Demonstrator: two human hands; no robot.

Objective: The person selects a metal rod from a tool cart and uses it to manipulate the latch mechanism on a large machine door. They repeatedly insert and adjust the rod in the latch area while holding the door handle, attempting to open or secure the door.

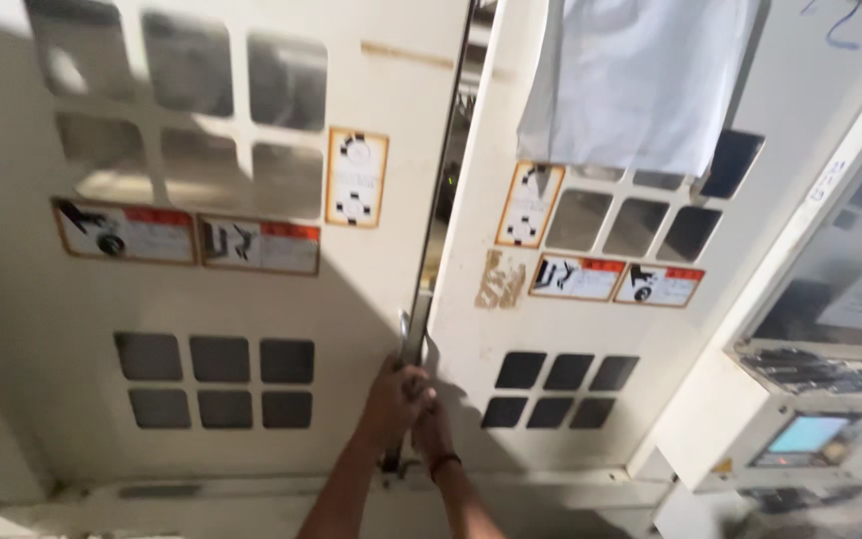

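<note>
Cream machine enclosure: two windowed doors (251,299) meeting at centre, warning stickers (356,178), control screen (808,435) lower right. Left hand (396,394) clenched round vertical metal handle (416,334) at door seam. Right hand (434,431) just below, grip unclear.

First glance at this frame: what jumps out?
Two tall cream machine doors fill the view, each with square window grids and orange-bordered warning stickers, with a narrow dark gap between them at centre. At the bottom of that gap both hands meet on the metal door handle: left hand gripping it, right hand just below. A white sheet hangs over the right door's top, and a small lit screen glows at lower right.
</note>
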